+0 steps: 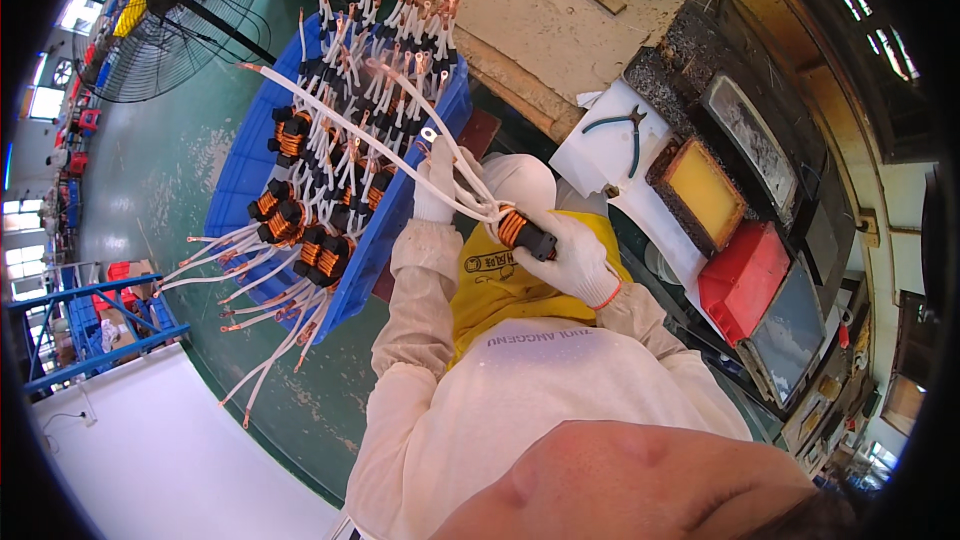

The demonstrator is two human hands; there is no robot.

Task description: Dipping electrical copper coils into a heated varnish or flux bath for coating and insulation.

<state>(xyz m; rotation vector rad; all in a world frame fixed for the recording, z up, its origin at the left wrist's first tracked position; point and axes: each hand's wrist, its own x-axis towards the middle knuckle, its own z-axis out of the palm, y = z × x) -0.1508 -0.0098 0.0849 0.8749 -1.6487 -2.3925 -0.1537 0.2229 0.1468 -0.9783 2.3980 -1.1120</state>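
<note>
Head view: right hand [578, 262] fingers clamp the coil [516, 228], just right of the blue bin [362, 288]; left hand [442, 180] fingers pinch by a ring lug [429, 134]. I'd brace the coil, separating white leads [360, 132] gently, one by one.

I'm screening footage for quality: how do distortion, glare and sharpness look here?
Head view: fisheye distortion bows the long edge of the flat white panel at lower left; head view: the bright rectangular windows along the left rim are washed out; head view: the white-gloved right hand and black coil with copper-coloured windings look reasonably sharp.
</note>
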